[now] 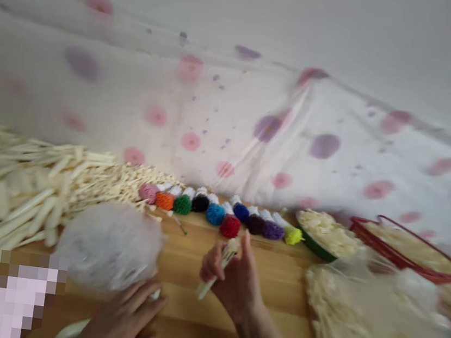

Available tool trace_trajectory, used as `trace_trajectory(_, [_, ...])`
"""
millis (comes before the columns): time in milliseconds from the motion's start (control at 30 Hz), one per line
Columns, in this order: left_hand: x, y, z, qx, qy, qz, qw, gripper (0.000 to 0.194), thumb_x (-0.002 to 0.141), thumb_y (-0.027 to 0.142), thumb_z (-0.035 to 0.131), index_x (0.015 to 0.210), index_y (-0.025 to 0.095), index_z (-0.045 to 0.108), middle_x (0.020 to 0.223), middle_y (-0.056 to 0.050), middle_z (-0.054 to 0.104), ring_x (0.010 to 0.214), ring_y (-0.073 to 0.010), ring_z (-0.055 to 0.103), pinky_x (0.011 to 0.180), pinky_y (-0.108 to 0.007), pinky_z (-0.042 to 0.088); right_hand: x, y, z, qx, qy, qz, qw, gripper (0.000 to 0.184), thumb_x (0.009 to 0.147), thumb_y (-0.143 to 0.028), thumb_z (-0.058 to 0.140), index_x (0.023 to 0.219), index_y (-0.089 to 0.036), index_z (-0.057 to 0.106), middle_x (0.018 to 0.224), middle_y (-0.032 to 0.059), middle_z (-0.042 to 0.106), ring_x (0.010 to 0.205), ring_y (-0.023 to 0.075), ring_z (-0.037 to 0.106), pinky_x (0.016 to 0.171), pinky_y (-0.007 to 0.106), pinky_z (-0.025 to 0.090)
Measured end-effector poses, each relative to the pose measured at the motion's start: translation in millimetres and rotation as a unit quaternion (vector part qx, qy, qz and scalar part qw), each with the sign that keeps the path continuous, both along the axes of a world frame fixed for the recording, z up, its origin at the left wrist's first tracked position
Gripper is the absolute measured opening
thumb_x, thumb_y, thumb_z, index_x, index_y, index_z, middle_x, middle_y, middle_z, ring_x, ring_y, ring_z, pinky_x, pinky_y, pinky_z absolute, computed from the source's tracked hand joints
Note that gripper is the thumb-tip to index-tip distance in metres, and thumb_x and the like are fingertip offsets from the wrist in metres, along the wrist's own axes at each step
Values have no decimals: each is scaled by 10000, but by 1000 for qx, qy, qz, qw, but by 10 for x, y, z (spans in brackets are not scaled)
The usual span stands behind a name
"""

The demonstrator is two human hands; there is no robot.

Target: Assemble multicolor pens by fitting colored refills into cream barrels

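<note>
Holding one pale stick (205, 289) aslant above the wooden table (180, 322) in the right hand (234, 277), with fingers curled round it and thumb raised apart; reaching the left hand (129, 311) low beside a cloudy plastic bag (107, 245), fingers slightly spread, contact with the small white piece (155, 294) being unclear; facing a row of coloured-tipped bundles (215, 213), with heaped sticks (19, 209) to the left and a bag of pale strips (375, 319) to the right.

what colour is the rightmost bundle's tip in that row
The tip is yellow-green, best seen in the head view.
</note>
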State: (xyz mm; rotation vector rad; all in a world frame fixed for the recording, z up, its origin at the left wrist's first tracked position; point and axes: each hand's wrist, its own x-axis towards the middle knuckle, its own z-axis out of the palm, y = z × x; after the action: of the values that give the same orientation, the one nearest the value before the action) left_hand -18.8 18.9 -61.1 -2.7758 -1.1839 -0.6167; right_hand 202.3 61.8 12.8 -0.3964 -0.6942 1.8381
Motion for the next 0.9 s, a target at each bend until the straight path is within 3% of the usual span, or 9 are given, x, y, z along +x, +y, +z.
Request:
trace_trajectory(133, [137, -150, 312, -155, -7, 42, 987, 402, 790, 189, 608, 1189, 209, 568, 1306, -103, 560, 1216, -284, 486, 973, -470, 447, 46, -14, 20, -12, -24, 30, 999, 494, 822, -524, 460, 518, -156, 587, 383, -48, 309, 446, 110, 301, 493, 239, 291])
trace_trajectory(233, [173, -148, 376, -185, -10, 50, 981, 384, 800, 216, 607, 1182, 209, 565, 1308, -93, 551, 1241, -263, 451, 1011, -445, 410, 37, -28, 33, -16, -29, 51, 998, 491, 819, -541, 470, 545, -154, 599, 408, -48, 309, 464, 110, 302, 509, 236, 310])
trace_trajectory(400, [167, -151, 370, -192, -16, 42, 980, 378, 806, 206, 600, 1182, 196, 556, 1294, -106, 551, 1231, -264, 455, 1003, -446, 415, -1, -48, 6, -29, -28, 38, 998, 584, 739, -706, 486, 673, -147, 638, 486, -41, 380, 497, 103, 340, 547, 233, 346])
trace_trajectory(567, [161, -158, 373, -191, -16, 40, 981, 370, 811, 199, 592, 1179, 192, 557, 1311, -117, 536, 1242, -271, 443, 1007, -465, 407, -34, -24, -55, -31, -27, 17, 999, 378, 761, -545, 617, 779, -169, 648, 540, -23, 489, 511, 95, 386, 545, 221, 348])
trace_trajectory(767, [150, -146, 343, -175, -6, 45, 984, 394, 805, 210, 597, 1197, 205, 561, 1319, -112, 544, 1232, -286, 465, 989, -482, 429, -57, -29, -80, -22, -23, 14, 999, 368, 772, -531, 619, 774, -164, 645, 562, -16, 521, 525, 92, 406, 558, 221, 357])
trace_trajectory(900, [96, -139, 221, -115, -8, 43, 992, 407, 782, 200, 615, 1184, 252, 575, 1300, -85, 575, 1173, -280, 538, 931, -463, 489, -72, -36, -87, -8, -4, 14, 1000, 294, 781, -470, 643, 787, -176, 636, 565, -26, 522, 529, 89, 416, 573, 220, 359])
